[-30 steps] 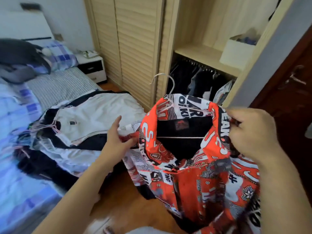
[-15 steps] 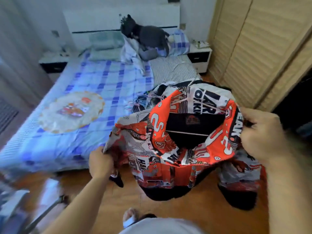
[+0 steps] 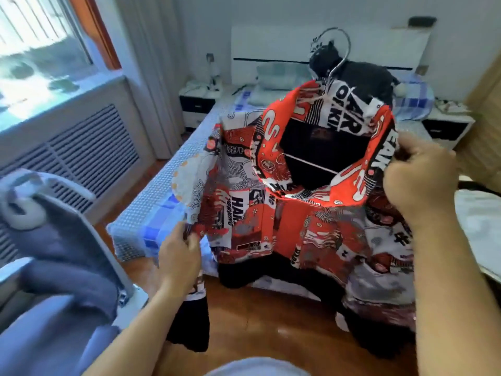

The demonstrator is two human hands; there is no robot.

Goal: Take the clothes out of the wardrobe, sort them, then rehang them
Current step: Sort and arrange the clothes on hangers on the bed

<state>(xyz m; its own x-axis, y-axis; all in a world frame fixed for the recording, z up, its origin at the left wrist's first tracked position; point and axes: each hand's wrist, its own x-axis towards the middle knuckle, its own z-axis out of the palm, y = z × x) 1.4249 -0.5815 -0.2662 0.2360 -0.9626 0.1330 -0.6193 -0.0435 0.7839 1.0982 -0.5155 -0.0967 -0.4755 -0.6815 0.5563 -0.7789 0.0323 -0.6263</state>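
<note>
red, white and black printed hoodie (image 3: 284,221) on a wire hanger (image 3: 334,63), held up over the bed.

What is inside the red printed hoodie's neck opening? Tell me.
A white hanger bar crosses the hoodie's black lining; its hook rises above. The hanger's shoulders are covered by fabric.
</note>
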